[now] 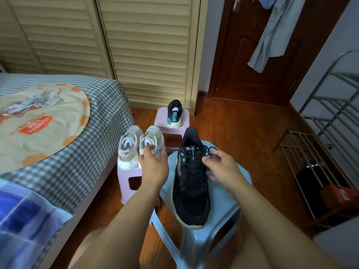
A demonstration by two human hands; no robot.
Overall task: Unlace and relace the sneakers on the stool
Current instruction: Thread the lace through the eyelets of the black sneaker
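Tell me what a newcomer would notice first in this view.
First, the black sneaker lying on the blue stool at centre, its black lace pinched by the right hand. The left hand rests on the nearer of two beige sneakers on a pink stool beside the bed. A second black sneaker stands on another pink stool behind.

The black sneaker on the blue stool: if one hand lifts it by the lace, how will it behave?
The black sneaker would probably swing and tilt, since its lace looks thin and floppy. Its toe overhangs the blue stool, so a push might tip it off. It seems light.
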